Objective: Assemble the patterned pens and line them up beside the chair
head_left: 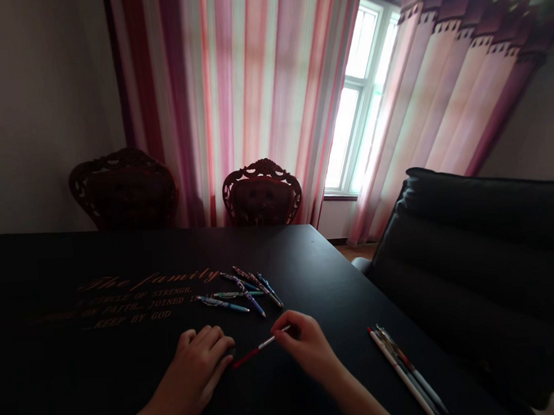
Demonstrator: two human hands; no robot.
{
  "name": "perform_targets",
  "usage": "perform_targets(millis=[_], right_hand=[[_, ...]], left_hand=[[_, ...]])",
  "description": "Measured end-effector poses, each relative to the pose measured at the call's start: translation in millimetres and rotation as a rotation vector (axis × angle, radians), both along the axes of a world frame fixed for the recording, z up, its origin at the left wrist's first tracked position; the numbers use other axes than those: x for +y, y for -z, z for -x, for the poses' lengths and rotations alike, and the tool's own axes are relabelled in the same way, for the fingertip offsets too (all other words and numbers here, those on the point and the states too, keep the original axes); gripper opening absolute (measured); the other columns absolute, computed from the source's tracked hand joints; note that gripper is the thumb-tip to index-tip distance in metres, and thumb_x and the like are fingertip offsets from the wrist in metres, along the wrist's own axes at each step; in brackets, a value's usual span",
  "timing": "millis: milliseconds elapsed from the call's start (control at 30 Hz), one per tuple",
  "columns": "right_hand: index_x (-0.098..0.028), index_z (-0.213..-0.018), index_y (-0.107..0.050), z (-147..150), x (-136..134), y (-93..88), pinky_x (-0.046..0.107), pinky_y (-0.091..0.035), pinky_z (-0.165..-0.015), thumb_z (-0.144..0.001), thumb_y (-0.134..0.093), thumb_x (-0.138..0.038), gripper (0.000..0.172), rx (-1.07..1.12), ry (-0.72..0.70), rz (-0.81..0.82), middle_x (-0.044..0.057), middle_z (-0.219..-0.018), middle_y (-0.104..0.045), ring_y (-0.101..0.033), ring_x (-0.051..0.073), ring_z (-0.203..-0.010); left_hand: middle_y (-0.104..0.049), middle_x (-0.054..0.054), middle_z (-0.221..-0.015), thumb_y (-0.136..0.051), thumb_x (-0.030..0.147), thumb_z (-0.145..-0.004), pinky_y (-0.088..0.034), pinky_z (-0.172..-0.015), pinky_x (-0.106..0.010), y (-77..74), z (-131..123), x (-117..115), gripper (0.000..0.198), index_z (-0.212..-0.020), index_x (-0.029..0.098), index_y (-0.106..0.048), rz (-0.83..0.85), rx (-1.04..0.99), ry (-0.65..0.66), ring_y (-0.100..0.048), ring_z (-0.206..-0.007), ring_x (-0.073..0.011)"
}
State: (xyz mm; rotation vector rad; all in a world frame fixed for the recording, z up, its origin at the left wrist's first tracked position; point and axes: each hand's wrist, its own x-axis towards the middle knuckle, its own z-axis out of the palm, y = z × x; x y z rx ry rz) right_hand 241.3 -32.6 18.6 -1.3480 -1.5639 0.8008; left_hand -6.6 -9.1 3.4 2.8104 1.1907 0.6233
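My right hand (305, 341) pinches the upper end of a thin red-and-white pen refill (266, 343), held slanted just above the black table (128, 382). The refill's red end points down and left, close to the fingertips of my left hand (202, 358). My left hand is closed, its fingers curled together over the table; a small dark thing seems to show at its fingertips, too dim to name. Beyond both hands lies a loose pile of several patterned click pens (242, 293), blue, teal and purple.
To the right, several pens (405, 369), one white with red ends, lie side by side near the table edge. A black padded sofa (480, 263) stands beyond that edge. Two carved chairs (263, 196) stand at the far side, before striped curtains (249, 76) and a window (354, 126).
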Motion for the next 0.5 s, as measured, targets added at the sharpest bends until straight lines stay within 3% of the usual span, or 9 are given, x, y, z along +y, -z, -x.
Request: perform_targets(millis=[100,233,333,500], right_hand=[[-0.018,-0.081,-0.071,10.2,-7.7,-1.4,0.023,-0.041,-0.062,-0.075,-0.062,-0.015,0.012,-0.087,-0.018,-0.064,0.0,-0.075,-0.065,-0.056,0.014,-0.067],[-0.02,-0.082,-0.072,16.2,-11.9,-1.4,0.023,-0.043,-0.066,-0.074,-0.062,-0.012,0.015,-0.133,-0.043,-0.106,0.0,-0.078,-0.065,-0.058,0.014,-0.072],[-0.018,-0.079,-0.07,11.9,-9.5,-2.0,0.023,-0.042,-0.065,-0.074,-0.059,-0.01,0.015,-0.128,-0.018,-0.119,0.0,-0.075,-0.064,-0.057,0.013,-0.069],[-0.017,-0.074,-0.065,-4.4,-1.3,-9.4,0.022,-0.039,-0.057,-0.075,-0.055,-0.013,0.01,-0.049,0.099,-0.121,-0.003,-0.065,-0.057,-0.05,0.011,-0.058]], left_hand=[[-0.062,-0.002,-0.109,-0.043,0.023,-0.097,-0.031,-0.088,-0.038,-3.8,-1.2,-2.4,0.021,-0.115,0.028,-0.053,0.02,-0.024,0.037,-0.057,-0.099,-0.0208],[-0.061,-0.001,-0.108,-0.046,0.023,-0.096,-0.035,-0.086,-0.034,-19.1,-3.6,-8.5,0.01,-0.102,0.025,-0.054,0.129,-0.011,0.155,-0.056,-0.095,-0.0191],[-0.061,0.0,-0.106,-0.045,0.016,-0.094,-0.036,-0.085,-0.032,-27.0,-4.7,-11.7,0.012,-0.094,0.024,-0.053,0.132,-0.018,0.197,-0.056,-0.093,-0.0178],[-0.061,-0.001,-0.103,-0.046,0.014,-0.09,-0.035,-0.088,-0.035,-18.3,-7.9,-12.6,0.011,-0.089,0.023,-0.053,0.044,-0.067,0.15,-0.056,-0.093,-0.0186]])
